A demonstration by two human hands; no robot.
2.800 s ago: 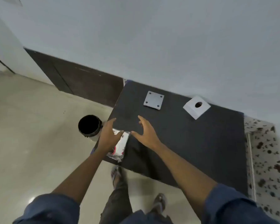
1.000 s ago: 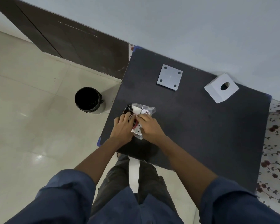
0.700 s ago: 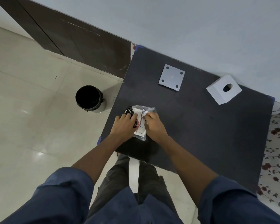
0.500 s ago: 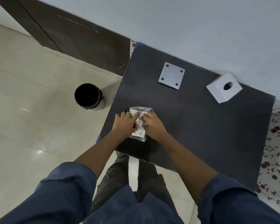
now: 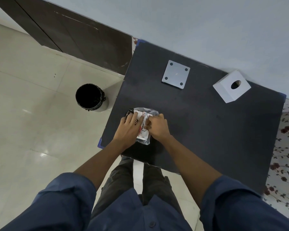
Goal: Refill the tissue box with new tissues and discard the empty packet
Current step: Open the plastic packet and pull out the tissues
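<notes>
Both hands on tissue packet (image 5: 144,125), near-left corner of black table (image 5: 207,130).

Left hand (image 5: 128,130) flat on packet's left half, fingers (image 5: 134,117) spread, pressing down, not curled around it. Right hand (image 5: 158,126) closed on packet's right edge, fingertips (image 5: 147,126) pinching the wrap at mid-seam. Packet lying flat between the two hands, clear plastic with white and red print, ends poking out above and below the grip. White tissue box (image 5: 231,86) with round hole on top well away, far right of the grip, by the wall. Grey square plate (image 5: 176,74) with four corner holes beyond the grip, apart from box. Black-lined bin (image 5: 90,97) on floor left of the grip, off the table.
</notes>
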